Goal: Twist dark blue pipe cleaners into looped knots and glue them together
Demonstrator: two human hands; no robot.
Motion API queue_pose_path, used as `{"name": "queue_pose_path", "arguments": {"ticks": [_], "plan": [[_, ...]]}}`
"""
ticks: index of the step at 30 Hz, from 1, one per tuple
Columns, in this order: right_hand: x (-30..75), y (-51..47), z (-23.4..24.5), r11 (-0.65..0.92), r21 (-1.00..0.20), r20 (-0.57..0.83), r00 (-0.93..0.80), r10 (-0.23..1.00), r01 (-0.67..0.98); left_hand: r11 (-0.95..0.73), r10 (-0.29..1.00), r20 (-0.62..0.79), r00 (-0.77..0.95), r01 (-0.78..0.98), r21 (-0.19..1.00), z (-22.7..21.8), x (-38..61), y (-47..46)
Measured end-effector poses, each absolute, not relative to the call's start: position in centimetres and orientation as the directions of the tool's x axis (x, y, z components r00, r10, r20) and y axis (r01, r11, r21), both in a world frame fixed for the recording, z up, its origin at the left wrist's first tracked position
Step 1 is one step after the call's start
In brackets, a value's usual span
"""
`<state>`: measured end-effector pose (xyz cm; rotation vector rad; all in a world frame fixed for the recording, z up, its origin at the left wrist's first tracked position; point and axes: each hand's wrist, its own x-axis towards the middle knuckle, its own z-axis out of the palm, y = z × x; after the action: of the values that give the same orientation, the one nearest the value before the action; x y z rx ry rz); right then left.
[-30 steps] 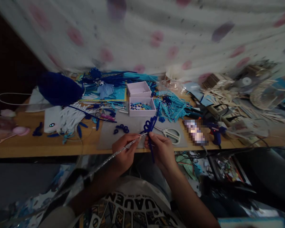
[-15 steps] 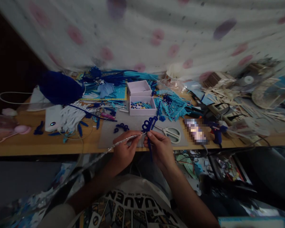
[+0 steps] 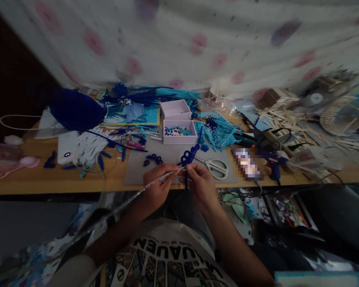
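Observation:
Over the front of the grey mat, my left hand [image 3: 158,184] pinches a long silver tinsel pipe cleaner [image 3: 143,189], which trails down to the lower left. My right hand [image 3: 201,181] is closed on a dark blue pipe cleaner [image 3: 198,143] curled into several loops, its straight ends sticking up and down past the fingers. The silver end meets the blue piece between my fingertips; whether it is wound on, I cannot tell. White-handled scissors [image 3: 217,169] lie just right of my right hand. A curled blue pipe-cleaner piece [image 3: 152,159] rests on the mat [image 3: 134,175] beyond my left hand.
A white box [image 3: 180,139] with beads stands behind my hands, beside turquoise pipe-cleaner pieces [image 3: 224,133]. A phone [image 3: 247,164] and a blue glue gun [image 3: 273,165] lie to the right. At left are white strips [image 3: 88,149] and a dark blue bundle [image 3: 77,109].
The blue looped piece has turned slightly between my fingers, and its lower end now points straighter down. Both hands keep their grip in nearly the same place.

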<state>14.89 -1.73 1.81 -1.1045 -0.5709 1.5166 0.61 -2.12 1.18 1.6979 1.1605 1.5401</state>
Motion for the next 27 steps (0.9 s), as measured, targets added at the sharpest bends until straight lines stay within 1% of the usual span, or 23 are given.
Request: {"name": "queue_pose_path", "arguments": {"ticks": [3, 6, 9, 11, 13, 15, 17, 19, 22, 24, 27], "plan": [[14.8, -1.8, 1.6, -0.212, -0.861, -0.293, 0.111, 0.950, -0.462, -0.492, 0.862, 0.506, -0.025, 0.201, 0.847, 0.7, 0.9, -2.2], [14.3, -1.8, 1.6, -0.148, -0.861, -0.261, 0.173, 0.950, -0.486, -0.466, 0.874, 0.481, -0.068, 0.163, 0.870, -0.1, 1.7, -2.6], [13.7, -1.9, 1.6, -0.121, -0.850, -0.255, 0.200, 0.946, -0.513, -0.426, 0.896, 0.434, -0.093, 0.095, 0.900, -0.9, 2.7, -3.2], [13.4, -2.1, 1.6, -0.096, -0.861, -0.233, 0.219, 0.948, -0.500, -0.347, 0.929, 0.338, -0.151, -0.038, 0.937, -1.0, 3.2, -3.5], [13.2, -2.2, 1.6, -0.058, -0.878, -0.191, 0.237, 0.952, -0.475, -0.218, 0.964, 0.169, -0.207, -0.244, 0.945, -0.7, 3.6, -3.4], [13.1, -2.2, 1.4, -0.010, -0.901, -0.133, 0.254, 0.958, -0.434, -0.082, 0.977, -0.005, -0.211, -0.399, 0.913, -0.1, 3.8, -3.2], [13.1, -2.3, 1.4, 0.048, -0.918, -0.070, 0.280, 0.957, -0.394, 0.019, 0.973, -0.120, -0.196, -0.454, 0.891, 0.7, 3.9, -2.9], [13.0, -2.3, 1.6, 0.076, -0.912, -0.049, 0.293, 0.955, -0.402, 0.073, 0.967, -0.181, -0.179, -0.485, 0.871, 1.3, 4.0, -2.7], [13.1, -2.3, 2.1, 0.022, -0.873, -0.115, 0.249, 0.962, -0.487, 0.130, 0.961, -0.245, -0.128, -0.573, 0.809, 1.5, 4.0, -2.6], [13.3, -2.4, 2.5, -0.056, -0.844, -0.175, 0.175, 0.969, -0.533, 0.180, 0.956, -0.285, -0.073, -0.621, 0.763, 1.3, 3.9, -2.4], [13.6, -2.5, 3.1, -0.163, -0.807, -0.224, 0.039, 0.974, -0.567, 0.239, 0.958, -0.284, 0.032, -0.634, 0.735, 1.1, 3.4, -1.9]]}}
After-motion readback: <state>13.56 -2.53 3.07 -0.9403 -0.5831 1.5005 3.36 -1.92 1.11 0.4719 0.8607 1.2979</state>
